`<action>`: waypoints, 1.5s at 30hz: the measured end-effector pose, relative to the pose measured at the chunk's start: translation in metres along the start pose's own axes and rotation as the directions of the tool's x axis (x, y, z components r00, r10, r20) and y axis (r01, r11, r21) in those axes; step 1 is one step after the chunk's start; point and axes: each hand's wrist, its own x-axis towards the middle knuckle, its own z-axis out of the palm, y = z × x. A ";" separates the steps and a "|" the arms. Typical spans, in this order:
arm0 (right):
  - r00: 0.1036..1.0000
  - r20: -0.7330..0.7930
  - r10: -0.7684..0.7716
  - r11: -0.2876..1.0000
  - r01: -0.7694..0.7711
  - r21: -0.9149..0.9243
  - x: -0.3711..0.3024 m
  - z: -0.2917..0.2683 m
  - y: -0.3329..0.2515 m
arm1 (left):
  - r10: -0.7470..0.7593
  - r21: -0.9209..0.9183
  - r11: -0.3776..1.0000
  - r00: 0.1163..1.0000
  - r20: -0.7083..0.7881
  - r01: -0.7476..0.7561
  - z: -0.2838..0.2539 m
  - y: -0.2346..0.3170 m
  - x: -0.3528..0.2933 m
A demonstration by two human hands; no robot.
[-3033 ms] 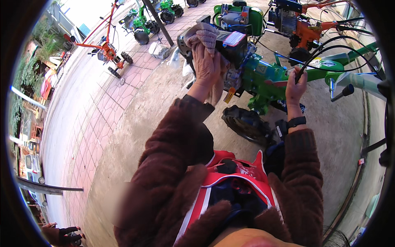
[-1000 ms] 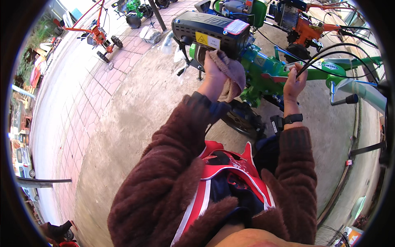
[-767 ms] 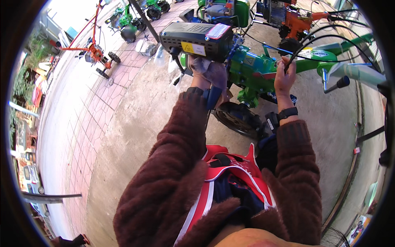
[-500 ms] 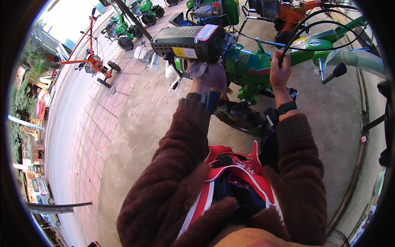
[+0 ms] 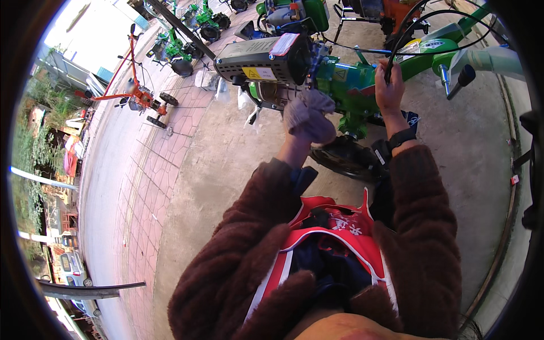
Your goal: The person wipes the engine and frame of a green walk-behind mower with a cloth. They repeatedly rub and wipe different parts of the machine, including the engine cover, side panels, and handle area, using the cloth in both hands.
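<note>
My left hand [image 5: 322, 131] is closed on a greyish-purple cloth [image 5: 306, 107], just below the engine of a green walk-behind tiller. A black slotted muffler cover [image 5: 260, 63] with a yellow warning label sits on the engine above it. My right hand [image 5: 389, 93] is raised beside the green gearbox [image 5: 345, 76], its fingers closed round black cables [image 5: 390, 62] that loop up to the right. Beneath my hands is the tiller's black tyre [image 5: 343, 161]. The cloth hides most of my left fingers.
An orange tiller [image 5: 141, 97] stands on the paving at left. Several green machines [image 5: 173, 51] and another engine unit [image 5: 294, 18] are farther off. The tiller's green handle arm [image 5: 481, 61] and a black-knobbed lever [image 5: 466, 75] reach out at right. Concrete floor [image 5: 209, 175] lies below.
My left hand and the cloth have moved right and down, away from the muffler cover. My right hand stays at the cables. The whole view has shifted slightly.
</note>
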 end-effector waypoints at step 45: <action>0.500 0.808 0.314 0.613 -0.756 0.229 -0.149 -0.035 -0.059 | 0.199 0.476 0.879 0.902 -0.384 0.008 0.176 0.066 -0.059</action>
